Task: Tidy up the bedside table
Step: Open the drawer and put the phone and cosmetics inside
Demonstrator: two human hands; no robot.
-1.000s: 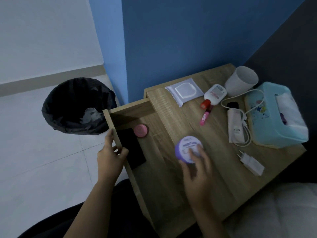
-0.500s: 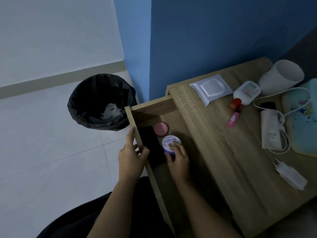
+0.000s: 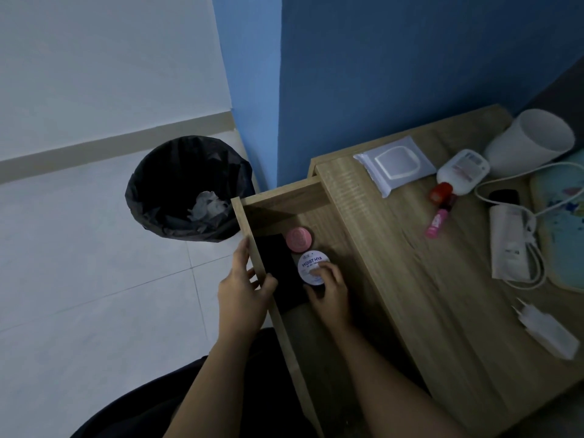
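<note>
Right hand reaches into the open drawer, fingers curled over the white-lidded cream jar, which sits on the drawer floor. Just beside the jar at 11 o'clock lies a pink tin; at 9 o'clock, a flat black item. The left hand grips the drawer's outer wall, thumb inside, fingers outside. At 3 o'clock from the jar the bedside table top carries a wipes pack, lotion bottle and pink lip balm. A black-lined bin stands on the floor at 10 o'clock.
</note>
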